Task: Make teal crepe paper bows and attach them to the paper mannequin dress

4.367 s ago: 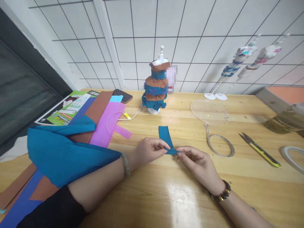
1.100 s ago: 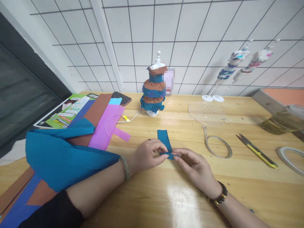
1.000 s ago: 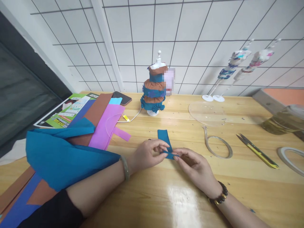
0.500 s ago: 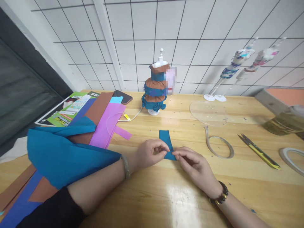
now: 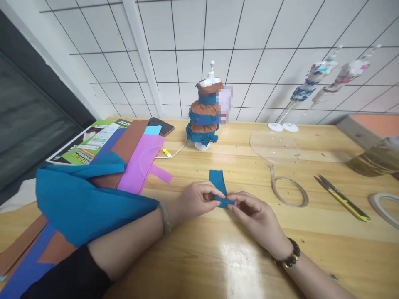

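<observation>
A small strip of teal crepe paper (image 5: 217, 179) lies on the table, its near end folded up between my fingertips. My left hand (image 5: 197, 200) pinches the left side of that fold with thumb and forefinger. On the right side, my right hand (image 5: 254, 214) grips the folded end the same way. Behind my hands stands a miniature dress form (image 5: 211, 77), dressed in brown and teal ruffled tiers with teal pleated pieces near its base. A large folded teal sheet (image 5: 90, 203) rests beside my left forearm.
Brown, blue and pink paper sheets (image 5: 141, 162) are piled at left, near a phone (image 5: 160, 126). On the right are a tape roll (image 5: 291, 192), yellow-handled scissors (image 5: 343, 199), another roll (image 5: 386, 209) and a jar (image 5: 377, 158). Two more dress forms (image 5: 321, 68) stand at the back.
The near end of the teal strip now shows as a raised fold between my fingertips. My hands have barely shifted. The view has turned slightly.
</observation>
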{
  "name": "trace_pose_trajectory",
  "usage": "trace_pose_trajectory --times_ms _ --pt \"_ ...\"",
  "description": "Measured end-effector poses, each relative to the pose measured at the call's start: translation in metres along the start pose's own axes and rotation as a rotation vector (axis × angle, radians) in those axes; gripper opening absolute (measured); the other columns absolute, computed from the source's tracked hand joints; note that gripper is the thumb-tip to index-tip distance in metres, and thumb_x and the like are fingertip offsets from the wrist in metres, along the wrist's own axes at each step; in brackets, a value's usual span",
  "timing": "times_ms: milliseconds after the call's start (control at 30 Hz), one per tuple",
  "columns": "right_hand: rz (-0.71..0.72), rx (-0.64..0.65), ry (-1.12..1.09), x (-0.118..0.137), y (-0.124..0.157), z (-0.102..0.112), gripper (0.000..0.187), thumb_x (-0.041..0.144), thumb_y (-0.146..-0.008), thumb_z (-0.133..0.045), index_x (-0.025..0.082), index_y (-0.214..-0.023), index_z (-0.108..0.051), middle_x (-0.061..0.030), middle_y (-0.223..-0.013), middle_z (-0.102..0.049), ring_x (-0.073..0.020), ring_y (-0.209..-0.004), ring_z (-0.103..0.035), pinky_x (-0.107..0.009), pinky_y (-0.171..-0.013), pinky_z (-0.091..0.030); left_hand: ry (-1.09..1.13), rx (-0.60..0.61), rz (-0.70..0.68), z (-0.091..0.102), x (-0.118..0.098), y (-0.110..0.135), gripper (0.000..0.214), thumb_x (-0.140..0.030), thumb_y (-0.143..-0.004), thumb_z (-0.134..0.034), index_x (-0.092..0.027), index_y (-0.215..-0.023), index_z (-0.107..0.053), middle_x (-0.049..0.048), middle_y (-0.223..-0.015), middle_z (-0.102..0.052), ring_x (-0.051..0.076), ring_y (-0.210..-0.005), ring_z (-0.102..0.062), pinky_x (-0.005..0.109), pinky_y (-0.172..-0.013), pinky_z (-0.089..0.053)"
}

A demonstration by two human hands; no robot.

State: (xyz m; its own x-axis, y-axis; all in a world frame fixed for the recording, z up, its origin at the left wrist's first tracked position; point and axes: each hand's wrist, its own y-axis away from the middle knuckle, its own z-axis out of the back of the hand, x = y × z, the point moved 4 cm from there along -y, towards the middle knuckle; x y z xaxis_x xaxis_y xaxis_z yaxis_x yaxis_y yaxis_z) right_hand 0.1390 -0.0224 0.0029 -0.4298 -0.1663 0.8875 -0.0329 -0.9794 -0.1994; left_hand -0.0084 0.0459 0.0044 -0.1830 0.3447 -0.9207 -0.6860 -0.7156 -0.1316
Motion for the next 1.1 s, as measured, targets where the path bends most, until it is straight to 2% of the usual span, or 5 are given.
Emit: trace_pose_trajectory --times_ms 367,600,800,1100 --pt "-0.003 0.001 -0.012 -0.002 -0.002 0.003 0.012 0.027 -0.079 -0.059 0.021 -0.086 -0.066 -0.0061 -0.084 -0.066 -0.0166 -0.073 -0.061 -0.029 -0.066 -0.051 0.035 -0.019 0.091 0.001 0.000 -0.001 0.022 -0.020 -0.073 -0.059 -0.011 -0.091 -0.067 0.0031 -0.071 -0.058 0.011 -0.066 -0.052 0.023 -0.061 -0.042" --pt "-0.047 0.031 -0.032 -0.005 -0.002 0.002 0.013 0.027 -0.079 -0.059 0.021 -0.088 -0.066 -0.0061 -0.088 -0.065 -0.0165 -0.080 -0.061 -0.028 -0.071 -0.050 0.070 -0.034 0.064 0.000 0.013 -0.001 0.024 -0.025 -0.074 -0.059 -0.014 -0.094 -0.067 0.0033 -0.076 -0.060 0.010 -0.067 -0.053 0.021 -0.060 -0.043" --pt "-0.040 0.045 0.002 -0.004 -0.001 0.000 0.020 0.027 -0.077 -0.061 0.020 -0.095 -0.064 -0.0045 -0.082 -0.062 -0.0137 -0.066 -0.056 -0.026 -0.060 -0.049 0.059 -0.032 0.051 0.000 0.013 -0.001 0.022 -0.022 -0.075 -0.058 -0.014 -0.093 -0.068 0.0056 -0.082 -0.062 0.013 -0.072 -0.056 0.023 -0.064 -0.043" --pt "-0.040 0.046 0.008 -0.003 -0.003 0.002 0.016 0.028 -0.079 -0.058 0.022 -0.091 -0.067 -0.0058 -0.086 -0.066 -0.0167 -0.074 -0.061 -0.029 -0.067 -0.050 0.035 -0.022 0.031 0.001 0.012 -0.001 0.019 -0.023 -0.076 -0.058 -0.014 -0.090 -0.068 0.0054 -0.081 -0.062 0.012 -0.072 -0.056 0.023 -0.064 -0.043"
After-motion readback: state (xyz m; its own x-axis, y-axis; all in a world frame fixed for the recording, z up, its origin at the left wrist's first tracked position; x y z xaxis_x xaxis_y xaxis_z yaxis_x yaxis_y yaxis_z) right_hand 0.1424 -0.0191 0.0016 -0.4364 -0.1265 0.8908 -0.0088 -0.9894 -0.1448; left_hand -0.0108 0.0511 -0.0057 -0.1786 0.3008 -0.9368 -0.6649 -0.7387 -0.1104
